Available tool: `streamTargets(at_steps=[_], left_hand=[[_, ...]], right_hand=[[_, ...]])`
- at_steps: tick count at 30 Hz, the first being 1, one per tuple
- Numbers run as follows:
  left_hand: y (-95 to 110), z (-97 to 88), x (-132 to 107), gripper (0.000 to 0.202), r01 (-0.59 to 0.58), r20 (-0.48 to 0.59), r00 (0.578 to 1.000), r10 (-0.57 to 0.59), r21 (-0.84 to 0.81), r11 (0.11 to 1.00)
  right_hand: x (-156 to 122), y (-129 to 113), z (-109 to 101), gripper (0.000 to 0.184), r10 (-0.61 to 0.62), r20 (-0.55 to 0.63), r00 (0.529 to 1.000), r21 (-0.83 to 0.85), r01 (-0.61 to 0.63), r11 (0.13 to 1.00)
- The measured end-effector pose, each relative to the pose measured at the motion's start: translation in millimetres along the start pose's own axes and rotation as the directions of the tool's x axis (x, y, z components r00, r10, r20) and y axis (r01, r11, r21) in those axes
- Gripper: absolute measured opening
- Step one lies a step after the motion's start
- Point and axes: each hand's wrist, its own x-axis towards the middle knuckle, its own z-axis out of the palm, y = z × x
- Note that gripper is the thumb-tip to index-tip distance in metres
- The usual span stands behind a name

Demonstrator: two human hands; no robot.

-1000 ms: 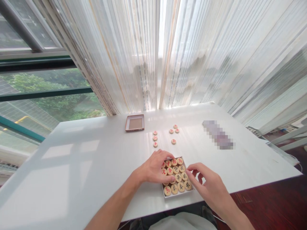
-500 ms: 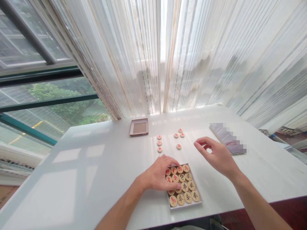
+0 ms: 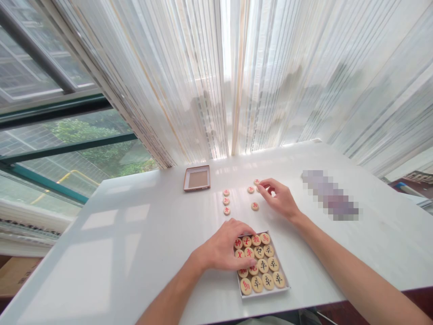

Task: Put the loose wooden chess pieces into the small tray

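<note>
A shallow open box point(image 3: 286, 289) lies near the table's front edge, filled with rows of round wooden Chinese chess pieces point(image 3: 263, 265) marked in red or black. My left hand point(image 3: 221, 248) grips the box from its left side, its fingers at the far rim and its thumb lying over the pieces. Beyond the box, my right hand point(image 3: 279, 198) is closed in a pinch at a red-marked piece point(image 3: 259, 188), which the fingertips partly cover. Close by are a piece point(image 3: 251, 189), a farther piece point(image 3: 256, 181) and a nearer piece point(image 3: 255, 206).
Three red-marked pieces point(image 3: 226, 201) stand in a column left of my right hand. An open box lid point(image 3: 197, 178) lies at the back of the white table point(image 3: 135, 243). A blurred-out flat object point(image 3: 329, 194) is on the right. Curtains point(image 3: 233, 90) hang behind.
My right hand has moved left and slightly away from me, from over the table to the group of loose pieces, reaching one of them. My left hand stays at the box.
</note>
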Motion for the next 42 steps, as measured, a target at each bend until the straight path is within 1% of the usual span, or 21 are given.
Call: streamTargets(at_steps=[4,9,12,18,22,25,27,29,30,31,32,34,36,37,40,42], left_hand=[[-0.4,0.5,0.0,0.053,-0.006,-0.003,1.000,0.006,0.010,1.000],[0.2,0.5,-0.5,0.047,0.007,-0.002,1.000,-0.007,0.008,1.000],[-0.2,0.1,-0.5,0.047,0.008,-0.005,1.000,-0.008,0.018,1.000],[-0.5,-0.8,0.7,0.060,0.008,0.022,1.000,-0.008,0.026,1.000],[-1.4,-1.2,-1.1,0.053,0.024,0.006,1.000,-0.024,-0.013,1.000],[-4.4,-6.9,-2.4,0.044,0.037,-0.062,0.997,-0.043,-0.089,0.995],[-7.1,-15.4,-1.1,0.031,0.048,-0.180,0.981,-0.067,-0.109,0.993],[-10.0,-27.5,3.4,0.022,0.070,-0.333,0.938,-0.100,-0.100,0.992],[-11.4,-34.4,7.0,0.022,0.084,-0.399,0.910,-0.113,-0.091,0.992],[-13.0,-41.5,11.6,0.022,0.093,-0.440,0.890,-0.119,-0.081,0.992],[-14.7,-48.6,17.1,0.023,0.101,-0.463,0.878,-0.121,-0.069,0.993],[-19.6,-61.8,30.6,0.022,0.111,-0.485,0.867,-0.116,-0.039,0.993],[-27.3,-72.2,45.6,0.023,0.142,-0.521,0.844,-0.129,-0.015,0.990],[-32.4,-76.0,52.6,0.023,0.159,-0.523,0.841,-0.137,-0.002,0.987],[-50.7,-80.4,67.5,0.021,0.248,-0.485,0.855,-0.181,0.077,0.966],[-62.8,-77.9,70.8,0.020,0.316,-0.485,0.846,-0.221,0.122,0.941]], right_hand=[[-6.5,-6.5,-2.4,0.023,-0.036,0.112,0.993,0.013,0.035,0.999],[-8.1,-9.8,0.6,0.022,-0.090,0.178,0.980,-0.007,0.093,0.996],[-9.0,-8.9,3.0,0.023,-0.098,0.188,0.977,-0.022,0.104,0.994],[-9.2,-8.8,4.6,0.021,-0.133,0.188,0.973,-0.022,0.140,0.990],[-9.4,-10.6,4.6,0.021,-0.164,0.180,0.970,-0.020,0.170,0.985],[-8.1,-11.5,1.2,0.022,-0.164,0.171,0.971,-0.035,0.173,0.984],[-5.5,-10.1,-3.6,0.022,-0.152,0.134,0.979,-0.063,0.161,0.985],[-1.5,-5.9,-9.6,0.021,-0.136,0.064,0.989,-0.091,0.141,0.986],[0.9,-2.8,-12.8,0.021,-0.127,0.025,0.992,-0.105,0.129,0.986],[3.2,0.9,-15.7,0.020,-0.115,-0.014,0.993,-0.119,0.113,0.986],[5.4,4.9,-18.4,0.020,-0.102,-0.052,0.993,-0.132,0.094,0.987],[9.1,13.2,-22.2,0.019,-0.072,-0.105,0.992,-0.156,0.055,0.986],[11.5,21.0,-23.7,0.020,-0.049,-0.134,0.990,-0.167,0.027,0.986],[12.2,24.4,-23.5,0.020,-0.041,-0.142,0.989,-0.168,0.017,0.986],[12.7,30.9,-19.9,0.019,-0.029,-0.155,0.987,-0.161,0.004,0.987],[12.0,31.8,-16.0,0.018,-0.033,-0.144,0.989,-0.151,0.011,0.989]])
